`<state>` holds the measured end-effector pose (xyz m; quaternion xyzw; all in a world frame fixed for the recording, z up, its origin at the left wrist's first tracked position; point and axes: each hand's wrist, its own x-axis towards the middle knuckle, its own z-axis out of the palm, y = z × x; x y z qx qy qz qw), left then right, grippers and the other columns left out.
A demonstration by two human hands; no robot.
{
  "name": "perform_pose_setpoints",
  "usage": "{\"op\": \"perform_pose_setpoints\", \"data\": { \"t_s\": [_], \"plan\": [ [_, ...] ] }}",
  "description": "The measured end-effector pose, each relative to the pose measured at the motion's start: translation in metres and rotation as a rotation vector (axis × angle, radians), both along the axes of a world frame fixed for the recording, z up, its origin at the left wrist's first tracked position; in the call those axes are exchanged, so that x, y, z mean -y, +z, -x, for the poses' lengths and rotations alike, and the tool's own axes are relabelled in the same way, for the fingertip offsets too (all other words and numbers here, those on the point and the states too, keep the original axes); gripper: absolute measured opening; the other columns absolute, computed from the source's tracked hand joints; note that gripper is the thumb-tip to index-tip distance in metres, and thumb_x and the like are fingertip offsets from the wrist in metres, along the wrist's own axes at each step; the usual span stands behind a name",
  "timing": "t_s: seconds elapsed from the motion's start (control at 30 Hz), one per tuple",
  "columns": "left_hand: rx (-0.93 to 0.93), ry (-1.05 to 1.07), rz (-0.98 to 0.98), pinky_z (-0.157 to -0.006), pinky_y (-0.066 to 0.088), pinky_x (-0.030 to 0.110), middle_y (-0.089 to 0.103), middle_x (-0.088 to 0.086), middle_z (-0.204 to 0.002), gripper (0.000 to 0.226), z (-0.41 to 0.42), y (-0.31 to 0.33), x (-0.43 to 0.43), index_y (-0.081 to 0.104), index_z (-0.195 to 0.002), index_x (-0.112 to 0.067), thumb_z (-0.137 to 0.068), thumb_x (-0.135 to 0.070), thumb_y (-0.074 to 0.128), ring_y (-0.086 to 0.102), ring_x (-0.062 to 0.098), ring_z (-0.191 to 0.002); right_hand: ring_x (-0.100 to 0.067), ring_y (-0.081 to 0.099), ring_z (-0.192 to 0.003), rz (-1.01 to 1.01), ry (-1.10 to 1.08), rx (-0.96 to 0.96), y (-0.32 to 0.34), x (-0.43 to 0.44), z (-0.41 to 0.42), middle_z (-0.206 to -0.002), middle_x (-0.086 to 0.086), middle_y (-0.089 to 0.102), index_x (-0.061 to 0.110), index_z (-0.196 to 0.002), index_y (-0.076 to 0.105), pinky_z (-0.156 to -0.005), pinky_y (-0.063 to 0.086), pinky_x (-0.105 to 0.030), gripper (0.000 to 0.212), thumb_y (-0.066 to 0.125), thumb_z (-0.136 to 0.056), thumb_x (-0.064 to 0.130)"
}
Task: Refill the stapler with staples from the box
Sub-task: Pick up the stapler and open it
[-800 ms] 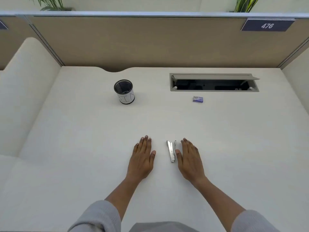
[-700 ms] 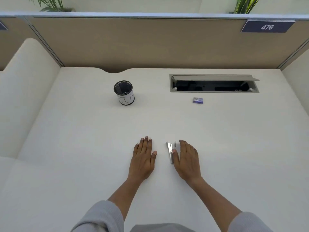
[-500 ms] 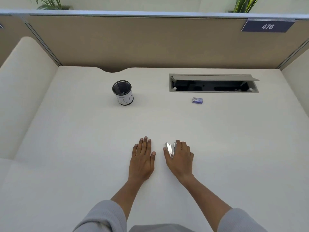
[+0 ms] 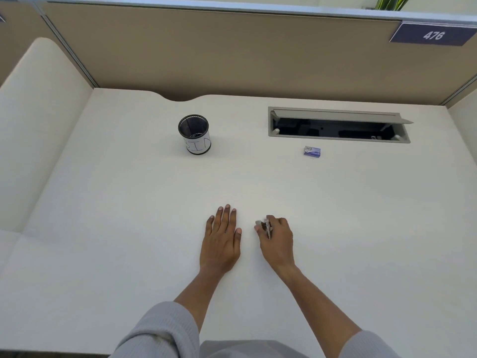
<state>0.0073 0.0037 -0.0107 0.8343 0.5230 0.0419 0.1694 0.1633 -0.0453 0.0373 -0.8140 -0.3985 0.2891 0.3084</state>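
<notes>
A small silver stapler (image 4: 265, 226) lies near the middle of the white desk, and my right hand (image 4: 277, 241) is curled over it, fingers and thumb closed around its body; only its front tip shows. My left hand (image 4: 222, 241) rests flat on the desk just to the left, fingers spread, holding nothing. The small purple staple box (image 4: 311, 151) sits far ahead to the right, below the cable slot, well away from both hands.
A black mesh pen cup (image 4: 195, 134) with a white label stands at the back, left of centre. An open grey cable slot (image 4: 338, 125) is set into the desk (image 4: 129, 215) at the back right. Tan partition panels wall the desk in behind.
My right hand slid left from beside the stapler onto it and its fingers closed around it. My left hand stayed flat in place.
</notes>
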Motion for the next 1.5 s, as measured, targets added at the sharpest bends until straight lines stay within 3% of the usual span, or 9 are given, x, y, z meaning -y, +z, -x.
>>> {"op": "perform_pose_setpoints", "data": {
  "t_s": [0.13, 0.23, 0.4, 0.63, 0.83, 1.03, 1.17, 1.33, 1.5],
  "plan": [
    [0.004, 0.001, -0.011, -0.129, 0.017, 0.047, 0.023, 0.008, -0.172, 0.062, -0.001, 0.0, 0.0, 0.024, -0.163, -0.012, -0.106, -0.037, 0.019, 0.019, 0.025, -0.159, -0.018, 0.065, -0.091, -0.059, -0.136, -0.665, 0.025, 0.008, -0.009, -0.104, -0.003, 0.069, 0.028, -0.103, 0.076, -0.086, 0.056, -0.031, 0.01, 0.07, -0.096, 0.023],
    [0.009, 0.001, -0.01, -0.129, 0.017, 0.047, 0.024, 0.008, -0.172, 0.062, 0.0, 0.0, 0.0, 0.024, -0.163, -0.012, -0.106, -0.037, 0.02, 0.019, 0.026, -0.159, -0.025, 0.064, -0.086, -0.139, -0.255, -1.255, 0.047, 0.013, -0.015, -0.096, -0.008, 0.065, 0.009, -0.11, 0.076, -0.082, 0.059, -0.038, 0.024, 0.067, -0.096, 0.025],
    [0.012, -0.002, -0.015, -0.129, 0.018, 0.048, 0.023, 0.008, -0.172, 0.062, 0.0, -0.001, 0.001, 0.024, -0.163, -0.012, -0.106, -0.036, 0.022, 0.019, 0.026, -0.159, -0.024, 0.06, -0.07, -0.17, -0.211, -1.667, 0.081, 0.012, -0.019, -0.097, -0.009, 0.063, 0.004, -0.117, 0.067, -0.049, 0.045, -0.027, 0.038, 0.053, -0.092, 0.029],
    [0.008, -0.003, -0.013, -0.129, 0.016, 0.047, 0.021, 0.008, -0.172, 0.062, 0.0, 0.001, 0.001, 0.023, -0.163, -0.013, -0.106, -0.037, 0.02, 0.017, 0.025, -0.16, -0.015, 0.052, -0.054, -0.147, -0.004, -1.772, 0.097, 0.015, -0.012, -0.087, -0.008, 0.063, 0.001, -0.125, 0.065, -0.041, 0.034, -0.021, 0.063, 0.038, -0.104, 0.054],
    [0.008, 0.0, -0.01, -0.129, 0.018, 0.048, 0.023, 0.008, -0.172, 0.062, 0.0, 0.0, 0.0, 0.024, -0.163, -0.013, -0.106, -0.036, 0.019, 0.019, 0.026, -0.159, -0.013, 0.059, -0.057, -0.179, -0.141, -1.836, 0.108, 0.019, -0.005, -0.073, -0.002, 0.062, 0.008, -0.097, 0.073, -0.051, 0.051, -0.022, 0.036, 0.068, -0.089, 0.042],
    [0.001, 0.002, -0.018, -0.129, 0.018, 0.047, 0.024, 0.008, -0.172, 0.061, 0.0, 0.0, 0.0, 0.024, -0.163, -0.013, -0.106, -0.036, 0.018, 0.02, 0.026, -0.159, -0.017, 0.067, -0.066, -0.151, -0.172, -1.833, 0.113, 0.027, -0.006, -0.08, -0.007, 0.067, 0.005, -0.102, 0.073, -0.058, 0.058, -0.025, 0.042, 0.065, -0.092, 0.045],
    [0.01, 0.004, -0.022, -0.129, 0.018, 0.047, 0.024, 0.008, -0.172, 0.061, 0.0, 0.001, 0.001, 0.024, -0.163, -0.013, -0.107, -0.036, 0.018, 0.02, 0.026, -0.159, -0.015, 0.063, -0.054, -0.137, -0.134, -1.79, 0.118, 0.031, -0.005, -0.07, -0.006, 0.064, 0.007, -0.092, 0.072, -0.053, 0.056, -0.023, 0.036, 0.072, -0.085, 0.042],
    [0.019, -0.001, 0.0, -0.129, 0.016, 0.046, 0.023, 0.008, -0.172, 0.062, 0.001, 0.004, 0.002, 0.026, -0.163, -0.013, -0.106, -0.038, 0.017, 0.019, 0.026, -0.159, -0.02, 0.067, -0.072, -0.132, -0.068, -1.793, 0.124, 0.035, -0.006, -0.088, -0.01, 0.068, 0.003, -0.111, 0.07, -0.063, 0.059, -0.026, 0.049, 0.066, -0.09, 0.048],
    [0.147, 0.153, 0.155, -0.129, 0.01, 0.043, 0.024, 0.008, -0.172, 0.054, -0.014, 0.023, -0.001, 0.032, -0.16, -0.01, -0.109, -0.027, 0.04, 0.015, 0.023, -0.16, -0.014, 0.057, -0.054, -0.166, -0.107, -1.749, 0.125, 0.04, -0.006, -0.071, -0.005, 0.06, 0.009, -0.092, 0.072, -0.051, 0.052, -0.023, 0.033, 0.07, -0.088, 0.042]
  ]
}}
